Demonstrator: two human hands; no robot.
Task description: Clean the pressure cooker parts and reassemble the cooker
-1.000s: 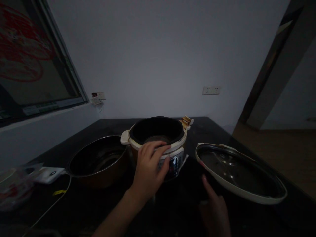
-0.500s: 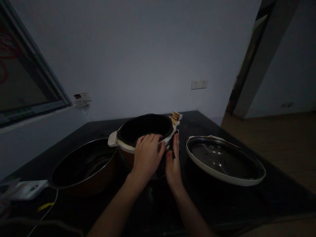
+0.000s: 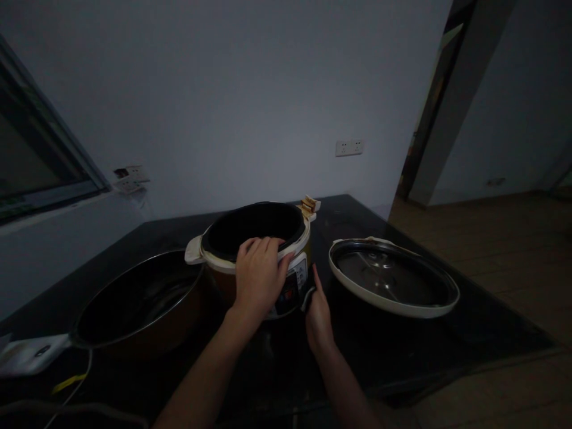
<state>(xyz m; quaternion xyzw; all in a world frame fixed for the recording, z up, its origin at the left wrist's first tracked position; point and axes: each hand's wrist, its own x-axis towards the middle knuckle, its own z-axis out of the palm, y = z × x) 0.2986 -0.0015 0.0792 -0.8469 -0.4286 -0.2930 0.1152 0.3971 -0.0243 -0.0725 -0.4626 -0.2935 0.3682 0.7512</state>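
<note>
An open rice cooker (image 3: 213,264) with a cream rim and a dark inner pot (image 3: 254,229) stands mid-counter, its control panel (image 3: 292,286) facing me. My left hand (image 3: 259,277) lies over the front rim, fingers curled on the edge, holding the cooker. My right hand (image 3: 319,313) is low at the cooker's right side, just below the panel. Its fingers are closed round a small dark thing that I cannot make out in the dim light.
A cooker lid (image 3: 384,301) lies upside down on the black counter (image 3: 402,351) to the right. A wide dark pan (image 3: 134,304) with a white handle (image 3: 31,353) and cable sits left. Wall sockets (image 3: 349,147) behind; the counter edge drops to a wooden floor (image 3: 504,268) on the right.
My right hand came from the lid to the cooker's right side, then dropped below the panel. My left hand stayed on the front rim. My head turned right.
</note>
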